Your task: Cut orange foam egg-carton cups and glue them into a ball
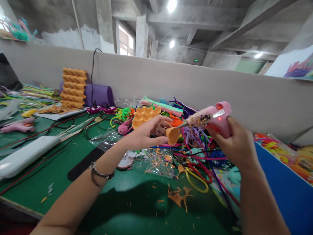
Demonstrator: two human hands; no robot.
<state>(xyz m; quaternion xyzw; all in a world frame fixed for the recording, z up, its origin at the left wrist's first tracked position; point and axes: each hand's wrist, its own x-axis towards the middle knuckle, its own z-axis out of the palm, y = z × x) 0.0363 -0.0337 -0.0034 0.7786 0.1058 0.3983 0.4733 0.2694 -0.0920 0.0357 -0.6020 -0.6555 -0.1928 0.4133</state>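
Observation:
Over the middle of the table, my left hand (153, 130) is closed on a small orange cup-shaped piece (172, 135), its open side turned toward me. My right hand (236, 143) grips a pink hot glue gun (207, 119) with a small red light glowing on its side. The gun's metal nozzle points left and meets the rim of the orange cup, or comes very near it; I cannot tell which. Dark and orange residue coats the front of the gun. Behind my left hand stands an orange egg-carton-like sheet (145, 115), partly hidden by my fingers.
Orange scraps (180, 197) litter the green table (137, 205). Colourful pipe cleaners (163, 105) pile up against the pale partition (156, 78). On the left lie a white glue-gun-like tool (31, 155) and a second pink glue gun (18, 125). A blue box (278, 179) stands at right.

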